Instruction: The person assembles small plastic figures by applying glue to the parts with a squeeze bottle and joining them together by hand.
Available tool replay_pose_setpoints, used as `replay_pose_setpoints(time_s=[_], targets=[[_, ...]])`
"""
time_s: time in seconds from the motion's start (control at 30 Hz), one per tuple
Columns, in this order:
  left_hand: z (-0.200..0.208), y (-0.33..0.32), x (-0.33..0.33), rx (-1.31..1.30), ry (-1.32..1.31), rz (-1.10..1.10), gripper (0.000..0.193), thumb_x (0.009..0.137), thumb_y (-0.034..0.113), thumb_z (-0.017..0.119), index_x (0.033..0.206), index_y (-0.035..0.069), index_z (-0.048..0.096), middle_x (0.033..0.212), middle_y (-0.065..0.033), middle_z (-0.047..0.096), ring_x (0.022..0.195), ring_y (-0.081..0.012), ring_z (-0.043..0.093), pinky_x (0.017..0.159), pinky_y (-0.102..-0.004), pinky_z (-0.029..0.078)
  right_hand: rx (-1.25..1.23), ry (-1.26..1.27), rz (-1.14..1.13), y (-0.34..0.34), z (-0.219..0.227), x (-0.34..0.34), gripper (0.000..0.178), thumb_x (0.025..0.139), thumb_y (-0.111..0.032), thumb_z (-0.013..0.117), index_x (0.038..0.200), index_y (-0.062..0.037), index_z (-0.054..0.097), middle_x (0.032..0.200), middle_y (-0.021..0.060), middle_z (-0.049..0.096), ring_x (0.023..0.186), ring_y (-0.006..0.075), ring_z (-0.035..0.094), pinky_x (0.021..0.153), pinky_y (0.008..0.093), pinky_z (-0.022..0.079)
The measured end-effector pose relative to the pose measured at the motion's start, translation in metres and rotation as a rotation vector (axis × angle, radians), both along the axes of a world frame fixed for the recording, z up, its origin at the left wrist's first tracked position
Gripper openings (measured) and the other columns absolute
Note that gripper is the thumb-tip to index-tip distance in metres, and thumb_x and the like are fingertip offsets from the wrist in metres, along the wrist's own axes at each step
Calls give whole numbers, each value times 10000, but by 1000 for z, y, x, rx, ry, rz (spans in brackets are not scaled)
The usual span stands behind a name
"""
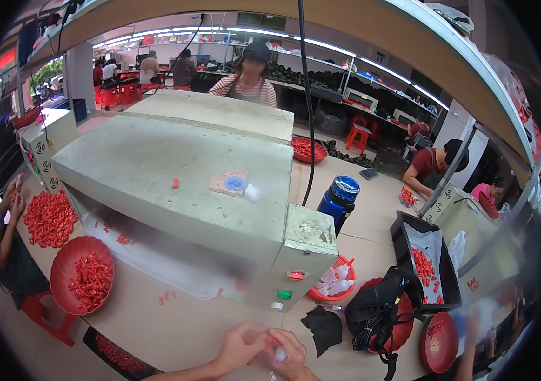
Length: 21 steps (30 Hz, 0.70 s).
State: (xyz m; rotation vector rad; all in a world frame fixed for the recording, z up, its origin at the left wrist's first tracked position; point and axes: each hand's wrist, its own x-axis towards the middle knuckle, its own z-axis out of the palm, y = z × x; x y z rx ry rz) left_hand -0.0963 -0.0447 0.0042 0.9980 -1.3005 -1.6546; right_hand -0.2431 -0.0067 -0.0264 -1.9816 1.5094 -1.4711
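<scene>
Both hands meet close together over the front of the table. My left hand (243, 347) has its fingers pinched on a small red piece (271, 340), whose exact kind is too small to make out. Beside it, my right hand (294, 357) is closed around a whitish translucent thing (280, 354) that looks like a small squeeze bottle, mostly hidden by the fingers. The two held things are near each other; whether they touch is unclear. To the right of the hands lies a black cloth (323, 329) on the table (207, 324).
A pale green machine (181, 165) with an opening stands ahead. Beside it are a red basket (334, 295) of white bottles, a blue bottle (339, 200) and a black bag (381, 305). At left, a red bowl (61, 270) holds red pieces; a co-worker's hands (15, 200) are beyond.
</scene>
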Motion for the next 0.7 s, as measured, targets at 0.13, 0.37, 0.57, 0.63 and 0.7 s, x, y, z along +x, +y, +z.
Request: replay_pose_setpoints(time_s=[0.13,0.37,0.57,0.63,0.7], targets=[[0,11,1,10,-30,5,166,873,62,552,1030,14,528,719,-47,621,492,-62,565,359,-208,448,-116,79,-24,6,1,3,382,750,-113,666,1109,-15,578,957,155,618,760,269,615,645,319,501],[-23,9,-2,-250,-91,56,157,877,77,552,1024,27,530,733,-47,636,503,-71,570,370,-208,448,-61,116,-46,9,17,3,421,616,-2,716,1025,-4,616,943,161,639,790,256,652,680,297,540],[-6,-5,-4,-143,-18,94,147,868,3,529,1015,-5,526,803,-55,604,612,-78,580,444,-199,466,-105,71,-14,-13,32,2,346,654,22,678,995,24,620,926,183,628,713,241,644,617,280,529],[-3,-10,-10,-132,114,156,163,801,32,645,948,4,582,874,-25,627,811,-62,577,697,-217,486,-42,68,52,-14,32,-4,509,662,-5,699,1149,-42,556,1060,141,604,873,275,631,697,319,527],[-4,-10,-11,-112,128,142,154,810,20,630,954,5,579,887,-27,620,786,-57,575,679,-205,482,-69,51,49,-17,27,-6,503,656,1,702,1137,-31,559,1053,141,605,859,272,634,682,317,530]])
